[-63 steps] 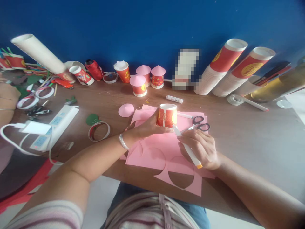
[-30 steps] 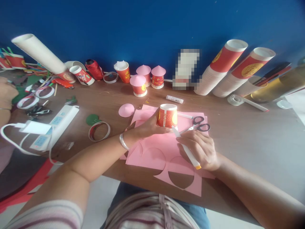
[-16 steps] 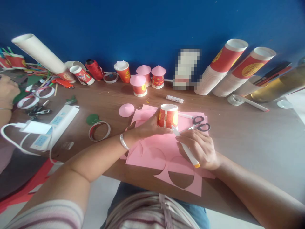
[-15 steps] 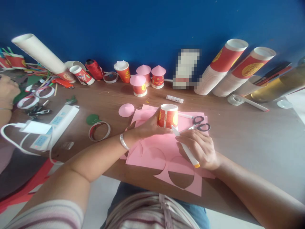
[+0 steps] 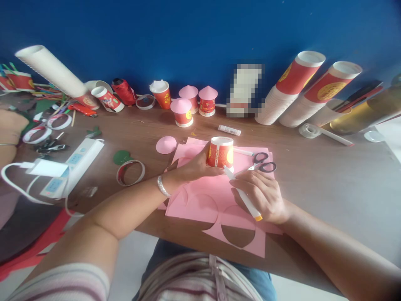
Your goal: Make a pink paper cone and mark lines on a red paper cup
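Observation:
My left hand [image 5: 194, 166] grips a red paper cup [image 5: 220, 152] that stands upside down on a pink paper sheet [image 5: 205, 200] with round holes cut in it. My right hand [image 5: 262, 195] is closed on a white marker [image 5: 243, 195] with an orange end, its tip touching the paper at the cup's base. Black-handled scissors [image 5: 260, 164] lie on the pink sheet just behind my right hand. A cut pink disc [image 5: 166, 144] rests on the table left of the cup.
Three cups with pink cone lids [image 5: 193, 103] stand at the back. Stacks of cups [image 5: 290, 87] lean against the blue wall at the right. A power strip [image 5: 72, 165], a tape ring [image 5: 130, 172] and a glue stick [image 5: 229, 130] lie nearby. Another person's hand [image 5: 9, 127] is at far left.
The marker tip has crept a little left along the cup's base. The other person's hand at far left has shifted slightly. The cup stays in place.

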Available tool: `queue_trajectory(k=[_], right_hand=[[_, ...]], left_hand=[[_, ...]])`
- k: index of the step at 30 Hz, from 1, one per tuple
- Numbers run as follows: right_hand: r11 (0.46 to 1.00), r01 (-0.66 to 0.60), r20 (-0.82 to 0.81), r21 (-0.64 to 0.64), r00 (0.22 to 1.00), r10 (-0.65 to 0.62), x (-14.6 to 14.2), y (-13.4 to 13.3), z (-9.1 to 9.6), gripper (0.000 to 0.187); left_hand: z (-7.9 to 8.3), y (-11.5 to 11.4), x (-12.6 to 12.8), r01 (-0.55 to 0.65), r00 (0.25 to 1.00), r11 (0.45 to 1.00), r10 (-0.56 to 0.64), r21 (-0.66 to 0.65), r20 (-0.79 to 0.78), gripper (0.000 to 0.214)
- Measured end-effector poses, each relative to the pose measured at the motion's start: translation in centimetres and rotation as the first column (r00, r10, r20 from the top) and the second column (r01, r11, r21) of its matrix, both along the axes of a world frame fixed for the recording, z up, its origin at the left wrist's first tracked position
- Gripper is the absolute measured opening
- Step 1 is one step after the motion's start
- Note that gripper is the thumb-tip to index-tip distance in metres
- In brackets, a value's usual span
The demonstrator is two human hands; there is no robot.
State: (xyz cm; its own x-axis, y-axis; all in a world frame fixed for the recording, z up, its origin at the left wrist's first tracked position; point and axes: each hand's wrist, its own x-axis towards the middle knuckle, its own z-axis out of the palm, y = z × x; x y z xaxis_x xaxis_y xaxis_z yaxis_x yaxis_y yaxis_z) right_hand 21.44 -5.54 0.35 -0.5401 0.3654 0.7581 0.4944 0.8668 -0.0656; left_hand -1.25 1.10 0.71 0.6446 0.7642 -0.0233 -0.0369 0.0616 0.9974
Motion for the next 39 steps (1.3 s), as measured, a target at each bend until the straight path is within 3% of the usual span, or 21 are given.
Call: queue_trajectory(k=[14, 21, 35, 39], right_hand=[[1.000, 0.018, -0.008, 0.019, 1.000, -0.018, 0.1, 0.2, 0.1, 0.035], [0.999, 0.032, -0.002, 0.019, 0.999, -0.032, 0.0, 0.2, 0.3, 0.033], [0.999, 0.009, -0.051, 0.039, 0.999, -0.007, 0.3, 0.3, 0.1, 0.029], [0.999, 0.032, -0.100, -0.005, 0.994, -0.033, 0.7, 0.6, -0.5, 0.033]], left_hand=[[0.5, -0.3, 0.1, -0.062, 0.998, 0.998, 0.063, -0.014, 0.031, 0.047], [0.1, -0.1, 0.0, -0.043, 0.999, 0.999, 0.043, -0.010, 0.024, 0.045], [1.5, -0.2, 0.3, -0.009, 0.998, 0.999, 0.012, -0.048, 0.057, 0.039], [1.0, -0.2, 0.2, 0.013, 0.994, 0.996, -0.003, -0.092, 0.106, 0.033]])
